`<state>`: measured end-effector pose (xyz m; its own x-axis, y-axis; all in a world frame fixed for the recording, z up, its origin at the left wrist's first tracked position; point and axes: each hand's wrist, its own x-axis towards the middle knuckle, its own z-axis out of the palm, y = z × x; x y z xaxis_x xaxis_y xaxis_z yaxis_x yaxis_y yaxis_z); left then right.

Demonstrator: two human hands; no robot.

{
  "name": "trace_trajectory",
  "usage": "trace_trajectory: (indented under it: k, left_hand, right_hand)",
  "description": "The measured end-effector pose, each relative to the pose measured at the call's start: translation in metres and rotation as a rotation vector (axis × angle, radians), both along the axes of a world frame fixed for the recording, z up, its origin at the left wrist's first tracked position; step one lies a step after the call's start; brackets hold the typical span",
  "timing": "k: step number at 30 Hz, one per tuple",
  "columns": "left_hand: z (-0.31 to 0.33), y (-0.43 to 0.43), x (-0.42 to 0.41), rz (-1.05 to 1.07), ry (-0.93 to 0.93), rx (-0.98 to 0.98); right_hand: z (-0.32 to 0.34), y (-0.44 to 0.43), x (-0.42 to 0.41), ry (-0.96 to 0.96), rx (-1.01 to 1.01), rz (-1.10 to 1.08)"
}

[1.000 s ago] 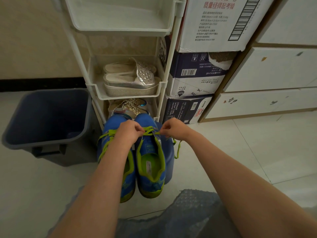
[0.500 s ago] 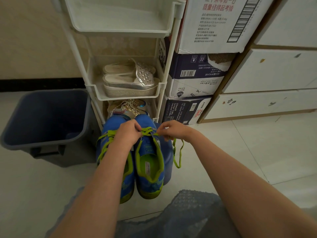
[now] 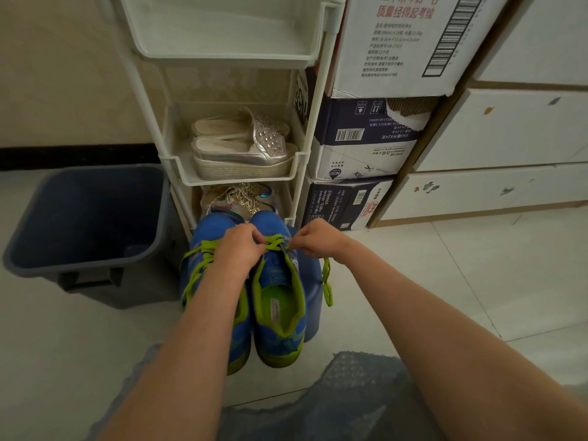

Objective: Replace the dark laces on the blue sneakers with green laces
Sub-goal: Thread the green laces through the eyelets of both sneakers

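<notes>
Where the work is: the right sneaker [image 3: 280, 300] lies straight ahead of you, just beyond both wrists, side by side with the left sneaker [image 3: 203, 232] and touching it.
Long axis: both shoes run away from you, heels toward you and toes toward the white rack [image 3: 313, 122].
Lace line: the green lace [image 3: 275, 245] crosses the right sneaker side to side, square to the shoe's length, between your two hands.
Left hand [image 3: 240, 248]: fingers curled, pinching the lace at the shoe's inner edge; its forearm lies over the left sneaker.
Right hand [image 3: 315, 238]: fingers curled, pinching the lace at the outer edge.
Nearer hand: both sit at the same crossing; the right one is closer to the loose end [image 3: 326, 281], which hangs down off the outer side.
Coming move, as a judgement: you draw outward along the lace line, across the shoe, not along it.
Progress, as a judgement: green shows on both shoes and you see no dark lace, so this looks late in the job.
Support: a blue stool [image 3: 313, 300] shows under the right sneaker.
Bin [image 3: 95, 205]: on the floor to your left; a dim shape in its bottom, too dark to name.
Middle tray [image 3: 235, 181]: holds silver sandals [image 3: 241, 148].
Lowest shelf: a glittery shoe [image 3: 241, 198], just behind the sneaker toes.
</notes>
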<state>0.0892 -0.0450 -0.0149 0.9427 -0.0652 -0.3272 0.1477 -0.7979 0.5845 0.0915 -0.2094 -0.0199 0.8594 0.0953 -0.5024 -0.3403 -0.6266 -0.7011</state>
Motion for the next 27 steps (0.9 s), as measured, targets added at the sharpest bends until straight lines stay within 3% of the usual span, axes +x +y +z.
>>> trace_trajectory:
  k: [2, 6, 13, 15, 20, 27]
  left_hand:
    - [0.000, 0.000, 0.000, 0.000, 0.003, 0.002]
    - [0.000, 0.000, 0.000, -0.004, 0.006, 0.006]
    - [0.009, 0.006, 0.008, 0.062, -0.073, -0.003]
    - [0.020, 0.006, 0.013, 0.066, -0.018, -0.098]
    - [0.046, 0.002, 0.007, -0.039, 0.377, -0.471]
    - [0.041, 0.016, 0.005, 0.077, 0.351, -0.639]
  right_hand:
    - [0.000, 0.001, 0.001, 0.016, -0.080, 0.073]
    - [-0.003, -0.003, 0.003, 0.129, -0.048, -0.008]
    - [0.021, -0.009, 0.013, -0.096, -0.223, -0.068]
    - [0.032, -0.003, 0.013, -0.073, -0.124, -0.073]
    - [0.035, 0.025, 0.009, 0.004, 0.147, -0.169]
    - [0.031, 0.034, 0.007, 0.030, 0.275, -0.125]
